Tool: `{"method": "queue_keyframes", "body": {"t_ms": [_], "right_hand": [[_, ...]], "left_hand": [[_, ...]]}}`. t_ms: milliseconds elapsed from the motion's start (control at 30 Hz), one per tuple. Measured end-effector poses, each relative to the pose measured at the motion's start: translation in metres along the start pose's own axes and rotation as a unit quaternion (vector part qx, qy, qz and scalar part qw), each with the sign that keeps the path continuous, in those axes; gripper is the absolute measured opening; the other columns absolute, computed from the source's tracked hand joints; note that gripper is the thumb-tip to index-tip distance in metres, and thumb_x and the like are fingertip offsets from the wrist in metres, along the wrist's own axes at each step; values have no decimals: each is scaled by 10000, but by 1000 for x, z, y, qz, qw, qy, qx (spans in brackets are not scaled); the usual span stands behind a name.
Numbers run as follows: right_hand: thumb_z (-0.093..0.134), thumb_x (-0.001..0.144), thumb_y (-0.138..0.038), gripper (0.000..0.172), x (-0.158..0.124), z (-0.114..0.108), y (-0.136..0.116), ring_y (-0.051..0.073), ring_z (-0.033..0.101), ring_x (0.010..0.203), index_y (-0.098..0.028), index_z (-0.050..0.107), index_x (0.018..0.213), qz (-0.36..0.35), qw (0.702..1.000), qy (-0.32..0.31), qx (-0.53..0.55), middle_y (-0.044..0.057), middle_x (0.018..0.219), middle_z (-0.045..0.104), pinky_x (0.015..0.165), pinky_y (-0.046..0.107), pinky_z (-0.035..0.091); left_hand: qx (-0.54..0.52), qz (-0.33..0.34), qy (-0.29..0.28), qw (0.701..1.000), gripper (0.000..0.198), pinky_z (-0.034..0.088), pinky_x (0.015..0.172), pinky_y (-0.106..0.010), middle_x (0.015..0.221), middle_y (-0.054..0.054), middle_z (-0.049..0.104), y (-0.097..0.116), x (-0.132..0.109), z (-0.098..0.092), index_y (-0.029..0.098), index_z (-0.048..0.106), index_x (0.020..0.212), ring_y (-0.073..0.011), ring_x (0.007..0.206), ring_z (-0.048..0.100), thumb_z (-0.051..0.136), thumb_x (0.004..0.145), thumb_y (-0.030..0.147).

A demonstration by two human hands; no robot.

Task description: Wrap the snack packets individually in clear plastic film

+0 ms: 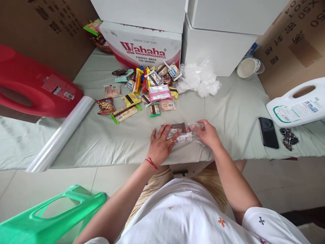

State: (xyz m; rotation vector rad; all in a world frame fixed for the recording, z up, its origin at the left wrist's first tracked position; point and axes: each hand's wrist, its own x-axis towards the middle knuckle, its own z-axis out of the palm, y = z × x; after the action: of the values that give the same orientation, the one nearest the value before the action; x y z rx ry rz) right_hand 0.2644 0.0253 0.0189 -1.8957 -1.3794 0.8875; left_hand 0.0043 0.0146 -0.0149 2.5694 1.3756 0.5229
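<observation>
A clear plastic bag with brown-and-white snack packs (185,136) inside lies near the table's front edge. My left hand (160,142), with a red string on its wrist and a ring, rests spread over the bag's left part. At the bag's right end, my right hand (206,133) has its fingers closed on the clear plastic. Beyond the hands is a loose pile of wrapped snacks, among them a pink-and-white pack (159,93), a yellow pack (131,99) and a brown cookie pack (105,106).
Crumpled clear plastic (200,78) lies behind, before white boxes. On the left are a red jug (38,84) and a plastic roll (61,135). To the right sit a phone (269,133), keys (289,138), a white jug (299,112) and a cup (246,68). A green stool (56,217) stands below.
</observation>
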Motion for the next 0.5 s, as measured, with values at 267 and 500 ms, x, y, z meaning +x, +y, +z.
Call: {"method": "queue_keyframes", "body": {"t_ms": [267, 500], "right_hand": [[689, 796, -577, 380, 1, 7, 0, 143, 448, 567, -206, 657, 721, 33, 994, 53, 89, -18, 598, 530, 535, 270, 341], [676, 800, -554, 348, 4, 26, -33, 149, 441, 483, -230, 588, 709, 53, 988, 42, 137, -18, 543, 504, 464, 282, 349]], "left_hand": [[-32, 32, 29, 999, 419, 327, 1198, -582, 1650, -77, 419, -5, -3, 1, 411, 621, 1427, -323, 1546, 326, 495, 1037, 325], [-52, 24, 29, 998, 443, 303, 1209, -606, 1663, -57, 403, -3, -3, 2, 434, 602, 1438, -330, 1550, 311, 501, 1028, 299]]}}
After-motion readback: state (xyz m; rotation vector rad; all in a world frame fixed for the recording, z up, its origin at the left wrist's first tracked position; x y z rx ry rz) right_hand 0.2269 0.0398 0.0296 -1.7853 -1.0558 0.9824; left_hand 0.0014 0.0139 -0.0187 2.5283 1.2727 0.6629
